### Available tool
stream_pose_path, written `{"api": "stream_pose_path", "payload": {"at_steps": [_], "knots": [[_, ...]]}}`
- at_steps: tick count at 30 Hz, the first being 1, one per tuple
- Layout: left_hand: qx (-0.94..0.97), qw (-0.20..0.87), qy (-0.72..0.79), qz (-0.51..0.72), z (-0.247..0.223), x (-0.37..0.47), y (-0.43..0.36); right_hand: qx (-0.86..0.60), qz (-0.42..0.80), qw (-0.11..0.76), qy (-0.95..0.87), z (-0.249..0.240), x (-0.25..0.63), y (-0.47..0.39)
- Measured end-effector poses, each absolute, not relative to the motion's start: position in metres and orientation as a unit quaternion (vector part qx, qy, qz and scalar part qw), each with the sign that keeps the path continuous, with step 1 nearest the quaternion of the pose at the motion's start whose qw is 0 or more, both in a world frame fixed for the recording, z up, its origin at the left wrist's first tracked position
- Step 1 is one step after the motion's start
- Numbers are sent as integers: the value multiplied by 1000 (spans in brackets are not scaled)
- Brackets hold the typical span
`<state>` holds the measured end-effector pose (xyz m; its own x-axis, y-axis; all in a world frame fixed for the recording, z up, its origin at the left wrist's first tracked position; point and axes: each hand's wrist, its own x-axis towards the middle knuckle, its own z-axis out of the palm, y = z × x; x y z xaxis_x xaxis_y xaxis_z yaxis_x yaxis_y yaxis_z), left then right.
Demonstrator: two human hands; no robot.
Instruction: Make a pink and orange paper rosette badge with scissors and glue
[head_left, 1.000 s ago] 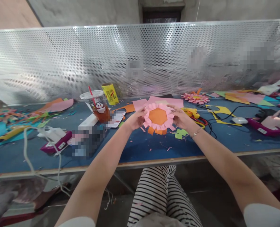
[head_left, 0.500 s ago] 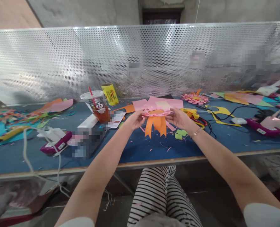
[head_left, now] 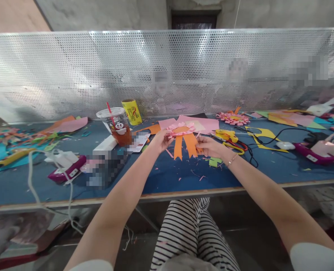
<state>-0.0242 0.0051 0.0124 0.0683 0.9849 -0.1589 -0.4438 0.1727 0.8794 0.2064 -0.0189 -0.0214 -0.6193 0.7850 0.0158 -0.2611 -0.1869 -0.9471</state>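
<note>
A paper rosette (head_left: 181,129) with a pink looped rim, an orange middle and two notched orange tails hangs tilted towards me above the blue table. My left hand (head_left: 163,141) is closed on the left side of its pink rim. The fingers of my right hand (head_left: 210,146) are pinched at the outer edge of the right orange tail (head_left: 190,145). Behind the rosette lie pink paper sheets (head_left: 208,124). Green paper scraps (head_left: 214,162) are just below my right hand, and yellow-handled scissors (head_left: 226,136) lie beyond it.
A second pink rosette (head_left: 233,118) lies at the back. On the left stand a plastic drink cup (head_left: 119,130) with a straw and a yellow can (head_left: 131,112). Purple power strips (head_left: 68,171) with cables sit on both sides. A perforated metal screen (head_left: 105,71) borders the table (head_left: 155,182).
The rosette has tipped so its face shows more fully. My right hand has moved down from its pink rim to the right orange tail. My left hand stays on the rim.
</note>
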Motion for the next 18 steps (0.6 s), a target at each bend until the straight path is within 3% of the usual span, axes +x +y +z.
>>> {"api": "stream_pose_path", "payload": {"at_steps": [8,15,18], "knots": [[533,545,346,546,8,-30,0,-283,669,367,-581,-32,205,-13],[596,509,316,535,14,-37,-6,-312,606,329,-654,-34,209,-9],[617,499,309,524,15,-37,-7,-349,596,350,-633,-35,209,-8]]}}
